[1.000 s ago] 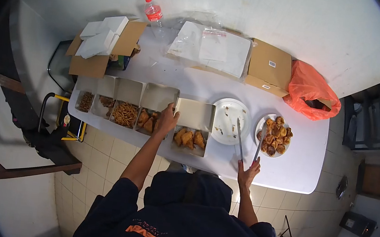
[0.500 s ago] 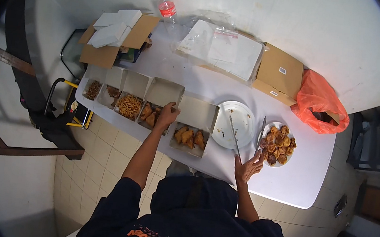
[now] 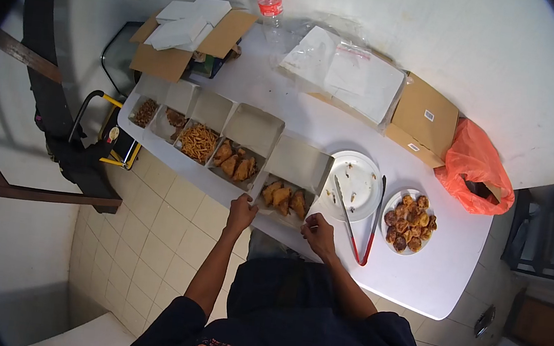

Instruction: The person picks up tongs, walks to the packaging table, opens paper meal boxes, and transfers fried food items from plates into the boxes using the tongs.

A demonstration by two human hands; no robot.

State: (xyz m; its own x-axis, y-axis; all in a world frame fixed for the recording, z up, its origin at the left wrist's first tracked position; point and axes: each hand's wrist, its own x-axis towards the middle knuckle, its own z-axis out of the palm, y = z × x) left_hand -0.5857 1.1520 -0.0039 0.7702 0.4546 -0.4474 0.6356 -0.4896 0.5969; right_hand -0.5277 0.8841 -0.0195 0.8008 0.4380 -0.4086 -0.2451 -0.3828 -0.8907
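My left hand (image 3: 241, 213) is at the front left corner of the nearest open food box (image 3: 300, 164), its fingers closed on the edge. At that box's front right corner, my right hand (image 3: 318, 234) pinches the edge. Brown fried pieces (image 3: 281, 198) lie inside. Just left stands another open box (image 3: 252, 129) with fried pieces. Red-handled tongs (image 3: 365, 248) lie to the right of my right hand, one arm over a white plate (image 3: 370, 177) with crumbs. A second plate (image 3: 393, 203) farther right holds several round browned pieces.
More open food boxes (image 3: 210, 109) stand at the left. Behind them are a carton of white boxes (image 3: 158, 60) and a bottle (image 3: 270, 5). White sheets (image 3: 369, 81), a brown box (image 3: 425, 115) and an orange bag (image 3: 473, 158) line the back. A yellow-black frame (image 3: 116, 101) stands beyond the left edge.
My left hand has moved from the second box to the nearest box's front left corner. My right hand has let go of the tongs and moved left to the same box.
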